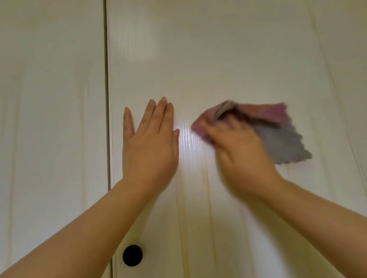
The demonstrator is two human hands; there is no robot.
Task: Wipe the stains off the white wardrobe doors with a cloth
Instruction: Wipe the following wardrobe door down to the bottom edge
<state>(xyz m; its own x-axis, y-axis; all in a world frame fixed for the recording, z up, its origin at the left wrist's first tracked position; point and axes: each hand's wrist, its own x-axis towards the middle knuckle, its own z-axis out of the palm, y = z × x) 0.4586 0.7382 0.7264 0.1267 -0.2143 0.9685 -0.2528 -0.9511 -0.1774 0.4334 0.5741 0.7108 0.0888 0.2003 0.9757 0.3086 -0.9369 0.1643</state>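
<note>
Two white wardrobe doors fill the view, the right door [232,33] and the left door [28,116], split by a dark vertical gap [107,78]. My left hand [149,144] lies flat on the right door with straight fingers, just right of the gap. My right hand [237,146] presses a pink and grey cloth [278,132] against the same door, and both are blurred. The cloth sticks out above and to the right of the hand. Whether the fingers curl round the cloth is unclear. No stain shows plainly.
A round black knob [132,255] sits low on the right door beside the gap, under my left forearm. Bright reflections glare on the door between my hands [188,143] and higher up [137,44].
</note>
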